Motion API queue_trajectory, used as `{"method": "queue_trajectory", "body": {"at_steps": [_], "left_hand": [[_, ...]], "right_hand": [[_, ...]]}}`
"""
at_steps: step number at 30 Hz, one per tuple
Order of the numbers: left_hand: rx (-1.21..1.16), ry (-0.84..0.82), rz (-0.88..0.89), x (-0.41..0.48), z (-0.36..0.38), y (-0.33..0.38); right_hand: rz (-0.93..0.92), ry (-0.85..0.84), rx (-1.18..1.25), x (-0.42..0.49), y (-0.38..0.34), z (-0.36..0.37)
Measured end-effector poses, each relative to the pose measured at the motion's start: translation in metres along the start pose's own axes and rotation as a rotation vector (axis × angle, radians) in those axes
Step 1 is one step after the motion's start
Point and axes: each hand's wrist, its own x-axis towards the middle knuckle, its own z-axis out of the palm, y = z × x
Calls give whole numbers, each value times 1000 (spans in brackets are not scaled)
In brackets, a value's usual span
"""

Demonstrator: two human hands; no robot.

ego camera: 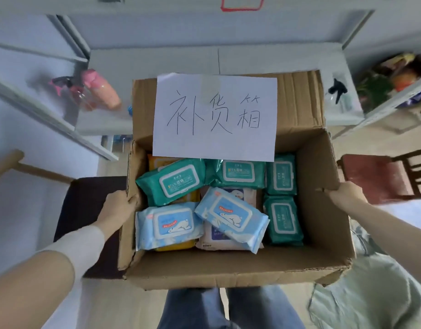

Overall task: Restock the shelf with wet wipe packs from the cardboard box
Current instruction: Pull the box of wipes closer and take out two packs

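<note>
An open cardboard box [228, 269] fills the middle of the head view, held in front of my legs. My left hand [119, 207] grips its left wall and my right hand [347, 193] grips its right wall. Inside lie several wet wipe packs: teal ones [173, 181] at the back and right, light blue ones with a polar bear [230, 217] in front, with orange and white packs partly hidden beneath. A white paper sheet [215, 115] with handwritten characters is taped to the box's far flap.
A grey metal shelf [105, 124] stands ahead, with a pink bottle [100, 89] and spray bottle on the left. A shelf at the right [394, 96] holds colourful goods. A dark stool [86, 210] is at the left, a red-brown chair [375, 176] at the right.
</note>
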Motion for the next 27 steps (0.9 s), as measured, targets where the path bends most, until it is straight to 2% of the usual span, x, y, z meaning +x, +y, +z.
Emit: {"method": "queue_trajectory", "body": {"at_steps": [12, 21, 27], "left_hand": [[256, -117, 329, 26, 108, 274], [413, -276, 719, 68, 182, 506], [587, -258, 916, 63, 243, 651]], "right_hand": [[414, 107, 277, 37, 229, -73], [762, 229, 515, 43, 324, -102], [920, 258, 663, 69, 378, -103]]}}
